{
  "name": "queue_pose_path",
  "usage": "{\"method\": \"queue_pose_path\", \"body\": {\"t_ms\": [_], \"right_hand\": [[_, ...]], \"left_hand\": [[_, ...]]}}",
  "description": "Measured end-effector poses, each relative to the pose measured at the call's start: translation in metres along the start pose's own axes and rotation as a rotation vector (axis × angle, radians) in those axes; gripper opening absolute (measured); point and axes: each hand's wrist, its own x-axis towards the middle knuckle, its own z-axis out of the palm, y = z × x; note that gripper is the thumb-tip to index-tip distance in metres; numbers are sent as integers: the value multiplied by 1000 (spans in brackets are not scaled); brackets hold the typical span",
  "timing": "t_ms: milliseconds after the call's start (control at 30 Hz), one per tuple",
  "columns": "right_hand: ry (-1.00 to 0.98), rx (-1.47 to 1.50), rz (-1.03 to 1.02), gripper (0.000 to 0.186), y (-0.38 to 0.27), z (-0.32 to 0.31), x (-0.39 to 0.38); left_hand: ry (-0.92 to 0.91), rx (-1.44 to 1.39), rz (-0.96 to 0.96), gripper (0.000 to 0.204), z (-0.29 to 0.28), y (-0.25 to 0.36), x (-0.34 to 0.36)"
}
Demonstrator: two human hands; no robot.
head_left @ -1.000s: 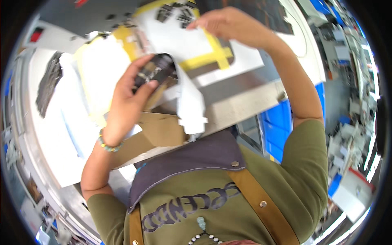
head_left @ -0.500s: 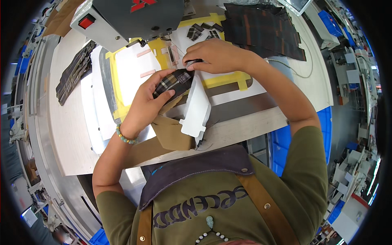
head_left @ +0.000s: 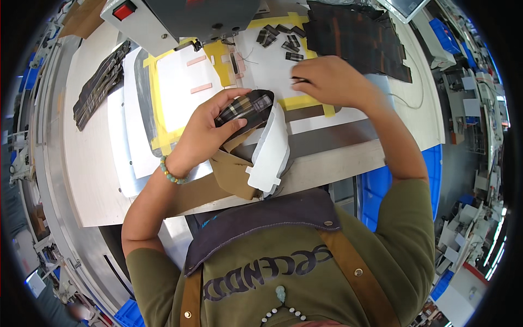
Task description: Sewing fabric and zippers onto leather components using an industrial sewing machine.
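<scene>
Nearest us, at the lower middle of the frame, lies a dark apron flap (head_left: 267, 218), and beyond it runs the pale edge of the counter (head_left: 327, 163). A folded brown sheet (head_left: 234, 174) and a white curved strip (head_left: 269, 150) lie at the centre, the strip's upper end against the plaid piece (head_left: 248, 109); we cannot tell whether they are joined. Our left hand (head_left: 204, 133), left of centre, holds that plaid piece, thumb on its face and fingers curled around its far side. Our right hand (head_left: 335, 82), right of centre, is well apart from it, its fingers drawn narrowly together on a small dark piece (head_left: 300, 81), mostly hidden. Farther up, small plaid scraps (head_left: 267, 37) lie on a white sheet (head_left: 272, 68) bordered by yellow tape. Dark plaid fabric (head_left: 357, 41) is spread at the upper right, plaid strips (head_left: 103, 84) are piled at the upper left, and between them a grey machine (head_left: 201, 16) overhangs the counter.
</scene>
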Motion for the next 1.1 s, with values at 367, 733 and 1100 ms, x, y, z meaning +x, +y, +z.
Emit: {"method": "queue_pose_path", "body": {"t_ms": [367,733,1100], "right_hand": [[-75,91,927,45,-3,-33,-204],[209,274,1068,29,-26,25,-230],[398,-9,977,23,-30,44,-258]], "left_hand": [[52,-83,128,48,7,-17,9],[40,-227,-27,53,3,-13,1],[-14,-215,-76,52,7,-20,6]]}}
